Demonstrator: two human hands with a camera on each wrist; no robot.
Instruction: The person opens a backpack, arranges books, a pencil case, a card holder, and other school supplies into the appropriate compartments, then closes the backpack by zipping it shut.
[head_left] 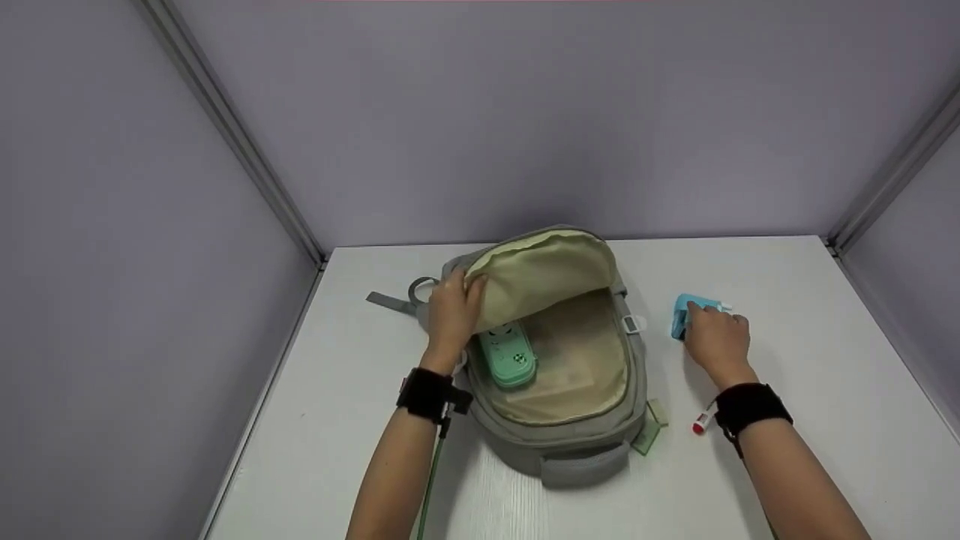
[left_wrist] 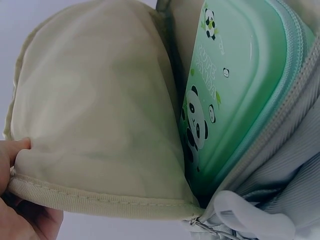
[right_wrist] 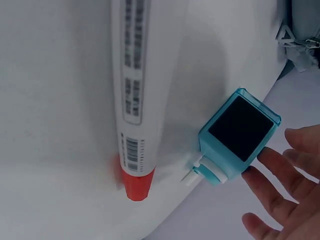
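A grey backpack [head_left: 510, 442] lies with its front flap [head_left: 551, 270] folded up, baring the cream lining. My left hand [head_left: 452, 311] pinches the flap's edge between thumb and fingers, which also shows in the left wrist view. Inside the bag rests a mint-green zipped case [left_wrist: 235, 85] printed with pandas. To the right, my right hand [head_left: 718, 339] is at a blue pump bottle [right_wrist: 240, 132] with a white nozzle and a dark label. In the right wrist view its loosely bent fingertips touch the bottle's side, and the thumb stands apart from it.
A white marker with a red end [right_wrist: 137, 150] lies on the white table [head_left: 322, 450] near my right wrist. Green tags [head_left: 649, 429] stick out by the backpack's lower right side. A grey strap [head_left: 391, 303] extends left. Pale panels [head_left: 525, 112] stand behind and beside the table.
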